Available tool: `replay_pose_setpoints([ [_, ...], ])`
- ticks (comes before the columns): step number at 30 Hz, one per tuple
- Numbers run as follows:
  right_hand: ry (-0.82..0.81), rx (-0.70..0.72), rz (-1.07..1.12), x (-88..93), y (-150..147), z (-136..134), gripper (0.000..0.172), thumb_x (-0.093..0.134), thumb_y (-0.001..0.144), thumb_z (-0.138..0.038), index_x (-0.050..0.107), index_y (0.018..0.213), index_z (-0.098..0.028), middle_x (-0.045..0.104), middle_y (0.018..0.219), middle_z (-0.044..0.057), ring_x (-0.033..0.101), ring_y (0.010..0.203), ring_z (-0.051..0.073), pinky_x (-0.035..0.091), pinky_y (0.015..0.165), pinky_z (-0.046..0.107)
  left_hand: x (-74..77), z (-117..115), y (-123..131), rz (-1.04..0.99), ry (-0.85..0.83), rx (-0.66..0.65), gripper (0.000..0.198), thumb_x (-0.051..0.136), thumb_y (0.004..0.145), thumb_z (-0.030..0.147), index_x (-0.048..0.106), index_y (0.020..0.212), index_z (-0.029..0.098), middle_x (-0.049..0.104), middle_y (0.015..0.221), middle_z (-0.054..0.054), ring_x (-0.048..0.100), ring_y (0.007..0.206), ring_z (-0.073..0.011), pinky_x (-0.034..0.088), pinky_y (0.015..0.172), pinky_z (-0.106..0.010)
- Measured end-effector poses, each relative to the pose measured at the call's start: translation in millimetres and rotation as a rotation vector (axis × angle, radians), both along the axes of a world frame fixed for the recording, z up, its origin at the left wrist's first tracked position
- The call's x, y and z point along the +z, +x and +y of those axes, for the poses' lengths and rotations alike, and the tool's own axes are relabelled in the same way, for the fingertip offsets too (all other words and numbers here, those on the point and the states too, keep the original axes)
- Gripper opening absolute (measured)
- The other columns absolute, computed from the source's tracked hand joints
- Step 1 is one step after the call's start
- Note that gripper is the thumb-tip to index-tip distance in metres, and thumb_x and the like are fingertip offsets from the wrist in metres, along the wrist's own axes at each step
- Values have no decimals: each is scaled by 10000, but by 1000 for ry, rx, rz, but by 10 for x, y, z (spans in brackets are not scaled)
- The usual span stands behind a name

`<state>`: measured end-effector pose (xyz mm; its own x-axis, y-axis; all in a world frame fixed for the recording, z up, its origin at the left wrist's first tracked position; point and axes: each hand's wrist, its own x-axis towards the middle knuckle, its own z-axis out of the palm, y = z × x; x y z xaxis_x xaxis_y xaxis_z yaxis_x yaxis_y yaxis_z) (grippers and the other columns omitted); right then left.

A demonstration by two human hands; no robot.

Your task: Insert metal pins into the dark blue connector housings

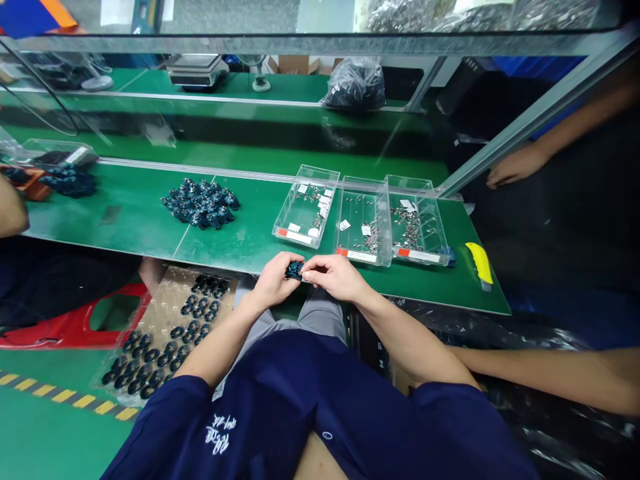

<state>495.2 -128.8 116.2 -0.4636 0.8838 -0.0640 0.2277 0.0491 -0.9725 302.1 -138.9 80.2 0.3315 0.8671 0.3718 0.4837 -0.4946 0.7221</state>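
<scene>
My left hand (277,280) is closed around a small dark blue plastic part (294,269) at the front edge of the green table. Close against its right side is my right hand (334,275), thumb and forefinger pinched together at the part; whatever sits between those fingertips is too small to make out. Just beyond my hands stand three clear trays, the left tray (281,231), the middle tray (383,257) and the right tray (443,250), holding small metal pieces and white paper slips. A pile of dark blue parts (201,203) lies on the table to the left.
A yellow-handled cutter (480,263) lies near the table's right end. Lower left, a tray of black ring-shaped parts (150,363) stands beside a red stool (75,327). A metal frame (300,45) crosses above the table. Other people's arms show at both sides.
</scene>
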Motion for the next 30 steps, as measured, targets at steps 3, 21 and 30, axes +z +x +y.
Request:
replay_pose_setpoints([
  [3, -60, 30, 2, -29, 30, 39, 132, 682, 761, -278, 727, 781, -155, 626, 594, -3, 556, 536, 115, 420, 517, 225, -4, -9, -15, 7, 23, -40, 264, 625, 821, 195, 613, 1085, 195, 692, 1024, -73, 657, 948, -209, 522, 863, -348],
  [21, -57, -99, -106, -111, 170, 32, 81, 661, 722, -224, 684, 708, -147, 606, 540, -17, 536, 507, 116, 393, 512, 224, 37, 94, 184, 164, -61, -171, 376, 545, 774, 67, 617, 1120, 193, 686, 1025, -67, 627, 956, -222, 498, 852, -347],
  [30, 111, -201, -168, -238, 186, -2, 60, 645, 710, -142, 633, 651, -151, 594, 562, -20, 534, 547, 103, 389, 545, 216, -18, 140, 275, 269, 21, -219, 436, 488, 734, 19, 614, 1127, 159, 683, 1042, -99, 596, 984, -246, 481, 880, -382],
])
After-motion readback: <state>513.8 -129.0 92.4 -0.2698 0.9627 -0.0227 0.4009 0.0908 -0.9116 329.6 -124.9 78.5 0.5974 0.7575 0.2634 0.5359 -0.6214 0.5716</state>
